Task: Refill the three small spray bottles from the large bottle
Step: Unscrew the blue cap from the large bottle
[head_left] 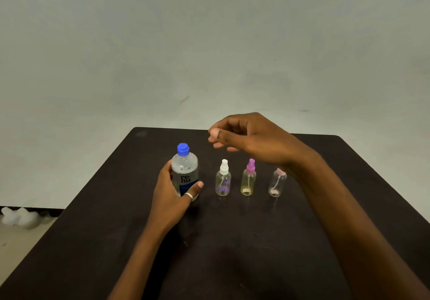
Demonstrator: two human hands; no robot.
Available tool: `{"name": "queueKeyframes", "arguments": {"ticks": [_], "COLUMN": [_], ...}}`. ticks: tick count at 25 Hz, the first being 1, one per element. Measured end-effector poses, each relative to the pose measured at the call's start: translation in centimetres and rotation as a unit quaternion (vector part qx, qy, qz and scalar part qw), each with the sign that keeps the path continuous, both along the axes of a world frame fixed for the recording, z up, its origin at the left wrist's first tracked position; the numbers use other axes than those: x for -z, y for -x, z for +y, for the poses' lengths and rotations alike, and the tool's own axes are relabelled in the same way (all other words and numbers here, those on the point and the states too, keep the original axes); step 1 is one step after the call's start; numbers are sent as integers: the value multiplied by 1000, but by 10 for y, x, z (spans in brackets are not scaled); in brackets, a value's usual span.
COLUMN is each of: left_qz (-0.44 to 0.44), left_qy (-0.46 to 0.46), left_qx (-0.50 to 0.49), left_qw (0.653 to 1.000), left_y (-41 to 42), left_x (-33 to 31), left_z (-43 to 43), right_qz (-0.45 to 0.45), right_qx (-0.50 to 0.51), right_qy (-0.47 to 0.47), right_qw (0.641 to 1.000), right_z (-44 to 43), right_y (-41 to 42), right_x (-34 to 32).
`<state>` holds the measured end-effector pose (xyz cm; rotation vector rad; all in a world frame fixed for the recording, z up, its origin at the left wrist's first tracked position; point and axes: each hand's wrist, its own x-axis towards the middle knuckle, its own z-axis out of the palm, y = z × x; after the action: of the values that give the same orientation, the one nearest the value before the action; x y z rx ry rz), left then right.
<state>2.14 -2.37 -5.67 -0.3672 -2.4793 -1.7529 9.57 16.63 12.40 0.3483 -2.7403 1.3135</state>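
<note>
A large clear bottle (185, 171) with a blue cap and a blue label stands upright on the dark table (232, 241). My left hand (173, 195) grips its lower body from the left. To its right stand three small spray bottles in a row: one with a white top (223, 180), one with a purple top (248, 180), and one with a pink top (277, 183) partly behind my right wrist. My right hand (251, 137) hovers in the air above the small bottles, its fingers loosely curled and holding nothing.
A pale wall stands right behind the table's far edge (232, 130). On the floor at the lower left lie some white lumps (18, 217). Bare table surface spreads in front of the bottles.
</note>
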Motion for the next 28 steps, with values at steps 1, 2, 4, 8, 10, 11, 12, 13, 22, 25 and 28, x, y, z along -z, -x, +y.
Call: {"name": "queueKeyframes", "arguments": {"ticks": [1,2,4,8,10,11,12,13,22,25,28], "left_qz": [-1,-4,-10,-14,-16,-16,-16,-17,-19,-18,-19], "left_qy": [-5,-6,2,7,3,1,1,1,-1,-2,1], "left_qx": [1,2,-2,-14,-19,-21,-23,-24,-13,-17,-17], "left_qw": [1000,1000,1000,1000,1000,1000,1000,1000,1000,1000,1000], "left_y": [1,2,5,7,5,5,5,5,8,9,10], "left_x": [2,4,10,17,18,19,19,20,25,25,26], "left_z": [0,0,0,1,1,0,0,0,-3,-2,-1], "right_qz": [6,9,5,-1,11,16,20,23,49,35,17], "right_qx": [-2,-3,-6,-15,-16,-15,-10,-2,46,4,-54], "right_qy": [-5,-9,-22,-124,-203,-237,-264,-286,-405,-422,-412], "right_qw": [1000,1000,1000,992,979,971,964,958,912,906,910], "right_z": [-2,-4,-10,-27,-37,-42,-46,-50,-76,-76,-71], "right_y": [3,7,16,44,60,68,76,84,110,114,117], "right_x": [-8,-14,-21,-15,-6,0,6,12,26,25,22]}}
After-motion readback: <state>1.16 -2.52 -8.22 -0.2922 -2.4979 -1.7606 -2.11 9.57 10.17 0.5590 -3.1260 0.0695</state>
